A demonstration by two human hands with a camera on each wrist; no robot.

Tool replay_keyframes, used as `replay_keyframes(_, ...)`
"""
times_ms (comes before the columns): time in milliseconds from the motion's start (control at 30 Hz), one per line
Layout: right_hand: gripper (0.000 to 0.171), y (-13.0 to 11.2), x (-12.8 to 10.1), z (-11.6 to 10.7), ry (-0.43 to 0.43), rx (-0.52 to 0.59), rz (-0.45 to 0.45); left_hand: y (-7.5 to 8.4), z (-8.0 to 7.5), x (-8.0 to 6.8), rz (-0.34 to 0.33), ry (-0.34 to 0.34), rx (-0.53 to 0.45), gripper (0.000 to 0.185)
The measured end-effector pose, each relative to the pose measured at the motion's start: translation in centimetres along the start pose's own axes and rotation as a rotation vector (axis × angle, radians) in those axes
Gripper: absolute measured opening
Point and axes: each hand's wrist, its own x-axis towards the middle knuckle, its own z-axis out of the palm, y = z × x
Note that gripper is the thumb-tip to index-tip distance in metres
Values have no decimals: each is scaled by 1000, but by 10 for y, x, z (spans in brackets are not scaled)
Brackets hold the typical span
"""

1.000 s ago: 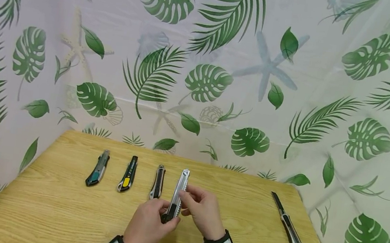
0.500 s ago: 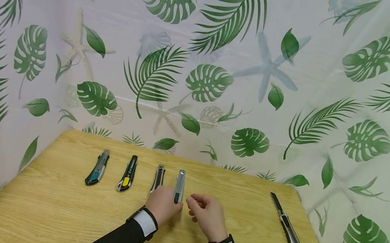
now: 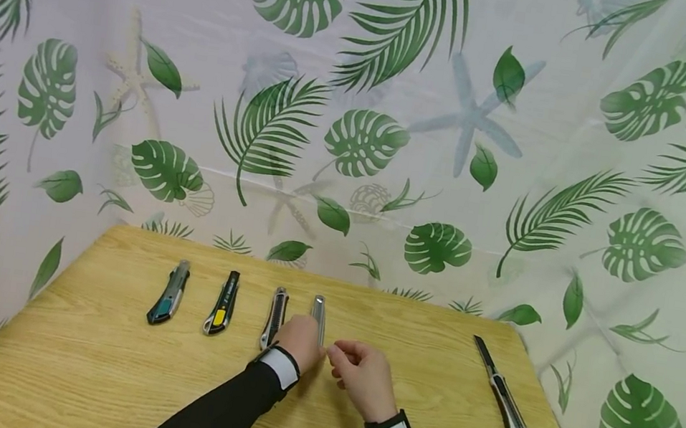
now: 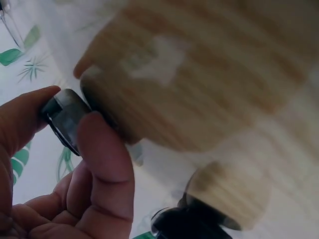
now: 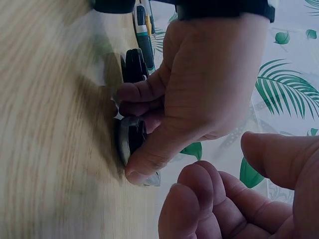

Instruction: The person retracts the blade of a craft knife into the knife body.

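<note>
My left hand [image 3: 299, 338] pinches a silver snap-off utility knife [image 3: 320, 308] between thumb and fingers, low at the table. In the left wrist view, the knife's dark butt end [image 4: 70, 117] sits between thumb and finger. The hand hides most of the handle in the head view. My right hand [image 3: 363, 379] hovers just to the right, its fingers loosely bent and holding nothing. Directly left of the held knife lies a utility knife with a black grip and silver edge [image 3: 274, 317].
Further left lie a black-and-yellow utility knife [image 3: 222, 305] and a grey-and-teal one [image 3: 168, 296]. At the far right, another utility knife [image 3: 506, 405] lies with its dark blade extended. A leaf-patterned sheet [image 3: 370, 203] stands behind the wooden table [image 3: 69, 366].
Both hands were on the silver utility knife. My right hand has let go and moved slightly right, while my left hand has brought the knife down into line with the others.
</note>
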Motion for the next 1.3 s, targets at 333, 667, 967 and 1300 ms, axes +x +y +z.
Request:
replay_keyframes(333,42,10,0,-31,59,-120,36,-7,-3,-13,28,34,-52,55)
replay_keyframes(667,70,82,20,-166,175,-689,162,-13,-41,-69,359,-186,-37,47)
replay_keyframes(967,55,124,28,-222,120,-828,434,-17,-41,-104,370,-355,32,60)
replay_keyframes(1300,37,144,31,-221,224,-880,433,-21,-36,-115,350,-415,0,60)
